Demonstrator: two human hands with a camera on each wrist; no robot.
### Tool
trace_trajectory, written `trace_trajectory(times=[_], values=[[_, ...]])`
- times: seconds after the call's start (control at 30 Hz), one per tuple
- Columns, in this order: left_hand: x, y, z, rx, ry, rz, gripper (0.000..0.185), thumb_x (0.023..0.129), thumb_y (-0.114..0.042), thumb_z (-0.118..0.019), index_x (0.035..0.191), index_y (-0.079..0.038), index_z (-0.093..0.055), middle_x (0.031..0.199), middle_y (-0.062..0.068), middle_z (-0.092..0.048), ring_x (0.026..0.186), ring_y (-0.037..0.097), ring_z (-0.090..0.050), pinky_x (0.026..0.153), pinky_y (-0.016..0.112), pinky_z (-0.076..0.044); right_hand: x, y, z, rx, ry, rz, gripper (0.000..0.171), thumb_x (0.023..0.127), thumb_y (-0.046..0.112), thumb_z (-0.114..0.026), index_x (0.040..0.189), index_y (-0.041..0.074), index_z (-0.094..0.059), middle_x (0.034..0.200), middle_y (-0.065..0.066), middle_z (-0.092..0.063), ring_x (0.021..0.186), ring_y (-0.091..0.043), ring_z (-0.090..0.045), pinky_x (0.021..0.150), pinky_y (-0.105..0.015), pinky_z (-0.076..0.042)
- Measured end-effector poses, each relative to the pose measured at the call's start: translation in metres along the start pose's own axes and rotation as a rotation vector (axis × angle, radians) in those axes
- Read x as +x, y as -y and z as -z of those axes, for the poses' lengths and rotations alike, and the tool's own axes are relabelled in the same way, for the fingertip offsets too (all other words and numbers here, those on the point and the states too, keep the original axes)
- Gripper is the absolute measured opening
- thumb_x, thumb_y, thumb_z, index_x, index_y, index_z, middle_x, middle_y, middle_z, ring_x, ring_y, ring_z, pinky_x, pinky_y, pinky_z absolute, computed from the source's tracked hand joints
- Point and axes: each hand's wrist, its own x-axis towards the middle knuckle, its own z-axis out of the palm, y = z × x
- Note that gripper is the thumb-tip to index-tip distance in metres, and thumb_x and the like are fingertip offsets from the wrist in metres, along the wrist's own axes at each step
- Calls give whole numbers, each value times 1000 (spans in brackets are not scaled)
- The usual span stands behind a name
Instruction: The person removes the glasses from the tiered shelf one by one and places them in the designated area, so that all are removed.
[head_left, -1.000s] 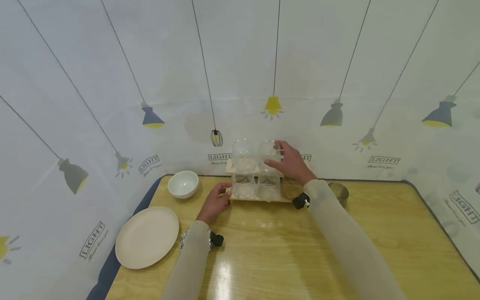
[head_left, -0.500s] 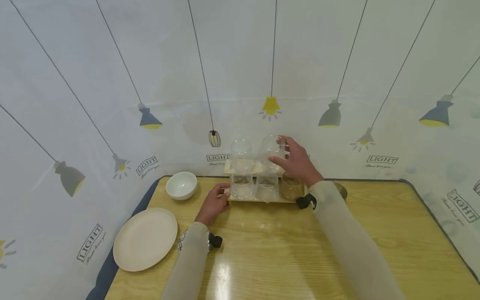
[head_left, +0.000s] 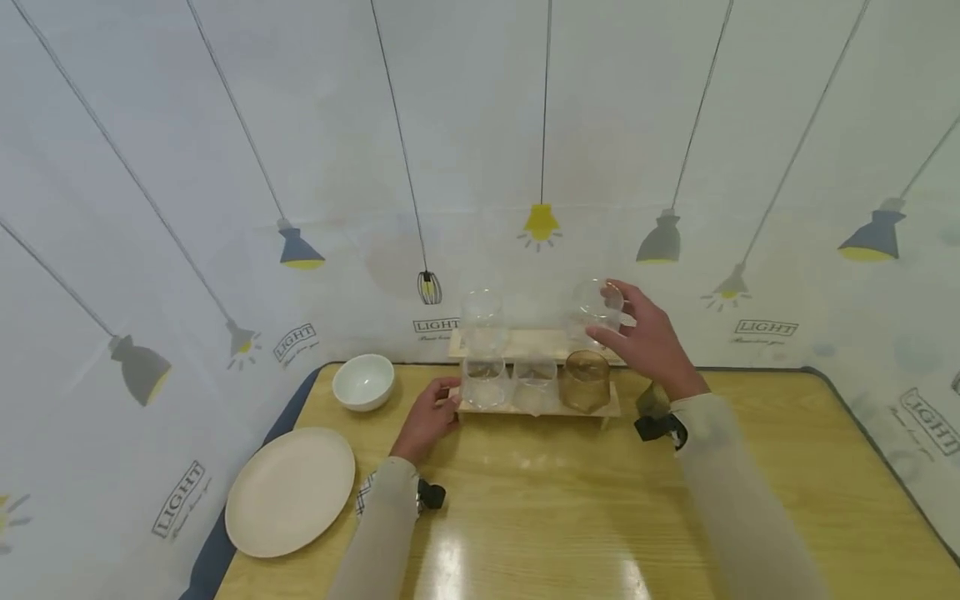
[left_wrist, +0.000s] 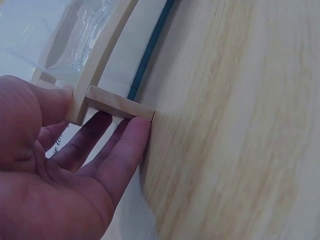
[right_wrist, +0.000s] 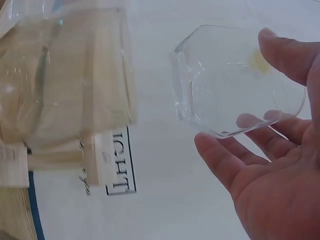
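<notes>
A clear drinking glass [head_left: 592, 302] is held in my right hand [head_left: 654, 340], over the right end of a two-tier wooden rack [head_left: 536, 340]. In the right wrist view, thumb and fingers grip this glass [right_wrist: 215, 85] from opposite sides, its base apart from the rack. My left hand [head_left: 429, 418] grips the rack's left end; in the left wrist view its thumb lies on the wood [left_wrist: 117, 102] and fingers reach beneath. Another clear glass [head_left: 482, 321] stands at the upper tier's left. On the lower tier are two clear glasses [head_left: 485, 383] and an amber glass [head_left: 587, 382].
A white bowl [head_left: 363, 383] and a large pale plate [head_left: 291, 492] lie at the left of the wooden table [head_left: 540, 500]. Partly behind the right wrist stands a brownish cup [head_left: 651, 402]. A patterned wall [head_left: 480, 167] rises right behind the rack.
My right hand has lifted the clear glass off the middle of the upper tier and carried it to the right. The left hand stays on the rack's left end.
</notes>
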Motion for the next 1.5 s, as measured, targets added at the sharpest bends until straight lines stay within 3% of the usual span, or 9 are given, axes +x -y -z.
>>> trace_trajectory(times=[0.27,0.4,0.53,0.93,1.07,1.2,1.3,1.4,1.5], values=[[-2,1,-1,-1,10,-2,39,112,-21,-56,150,-16,-53,151,19,-52,133,33,-59,100,46,-61,-33,-11,34,14,-34,-54,85,100,40,-74,168,25,-26,167,-10,-42,151,-40,-44,110,-56,-53],[-1,-1,-3,3,-8,0,37,112,-21,-56,149,-19,-53,153,18,-51,133,33,-58,100,47,-61,-43,-24,50,-11,-44,-113,86,101,44,-72,169,26,-23,168,-7,-40,151,-38,-44,97,-24,-59],[-1,-1,-6,-6,-8,-6,37,112,-20,-55,149,-17,-53,153,19,-51,132,34,-59,101,48,-60,-57,-45,66,-45,-56,-130,87,102,41,-71,170,24,-21,168,-13,-38,151,-43,-41,86,-2,-48],[-1,-1,-6,-19,-4,-16,37,112,-22,-56,149,-19,-54,154,18,-51,135,34,-58,101,46,-60,-112,-101,94,-178,-129,-176,85,105,37,-68,171,22,-16,164,-23,-38,144,-56,-41,80,3,-39],[-1,0,-3,-10,-13,-8,37,112,-22,-56,149,-19,-54,152,17,-53,134,33,-59,101,46,-60,-126,-117,96,-168,-128,-239,88,106,42,-65,171,22,-10,168,-26,-32,149,-59,-32,103,-28,-54],[-1,-1,-2,2,-12,3,37,112,-22,-56,148,-20,-54,152,17,-53,134,33,-59,101,45,-60,-137,-133,96,-164,-138,-280,89,106,43,-64,171,14,-12,166,-29,-33,147,-60,-33,105,-68,-43],[0,-1,-3,5,-16,7,36,112,-22,-56,148,-20,-54,152,17,-53,134,33,-59,100,45,-61,-143,-145,93,-169,-127,-300,87,106,42,-65,170,11,-15,164,-30,-34,146,-58,-36,100,-38,-51],[0,-1,-3,3,-22,8,36,111,-21,-57,147,-20,-55,152,17,-53,134,33,-59,101,46,-60,-151,-155,89,-159,-99,-308,86,106,40,-65,169,7,-16,166,-29,-32,148,-56,-35,83,-9,-44],[0,-1,-3,3,-21,8,36,111,-22,-57,148,-20,-54,152,17,-53,134,32,-59,102,47,-60,-157,-162,86,-137,-75,-317,87,107,38,-64,168,4,-13,169,-30,-27,149,-56,-33,77,0,-38]])
